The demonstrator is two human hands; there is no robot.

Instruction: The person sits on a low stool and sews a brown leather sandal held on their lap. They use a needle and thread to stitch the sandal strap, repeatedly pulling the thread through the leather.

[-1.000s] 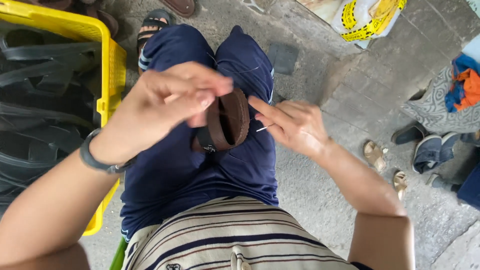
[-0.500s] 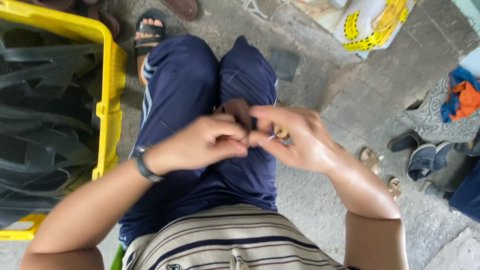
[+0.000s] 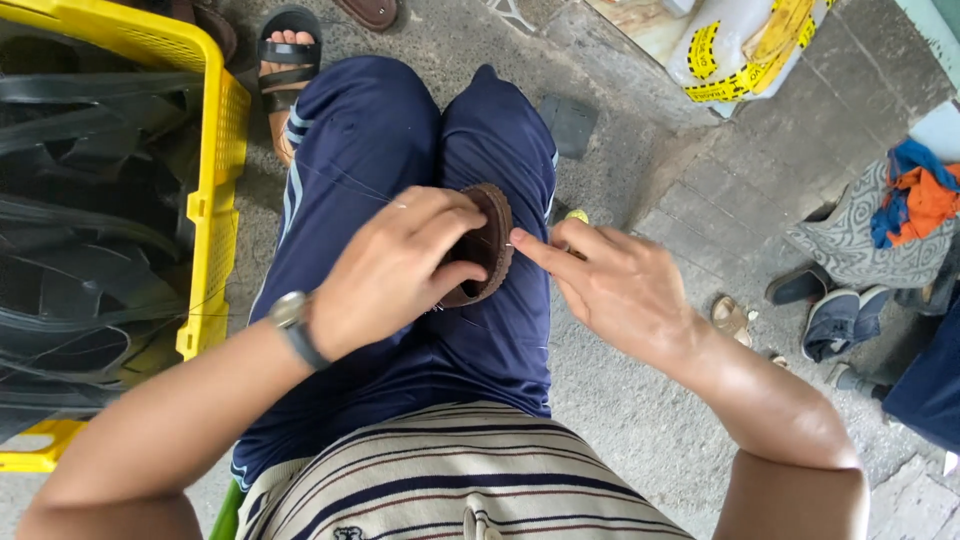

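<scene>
I sit with my knees together in dark blue trousers. My left hand [image 3: 395, 265], with a watch on its wrist, grips a brown leather sandal piece [image 3: 490, 240] that rests on my right thigh. My right hand [image 3: 610, 285] is next to it, its thumb and forefinger pinched on a thin needle at the piece's right edge. A fine thread [image 3: 350, 185] runs from my left hand across my left thigh.
A yellow plastic crate [image 3: 215, 200] full of black sandal straps stands at my left. My sandalled foot [image 3: 285, 75] rests on the concrete beyond the knees. A white and yellow sack [image 3: 745, 50] lies at the top right; shoes [image 3: 835, 320] and cloth [image 3: 905, 205] lie at the right.
My hands have moved apart a little and the brown piece now shows between them. The right forefinger now points at the piece's edge. The camera has shifted slightly.
</scene>
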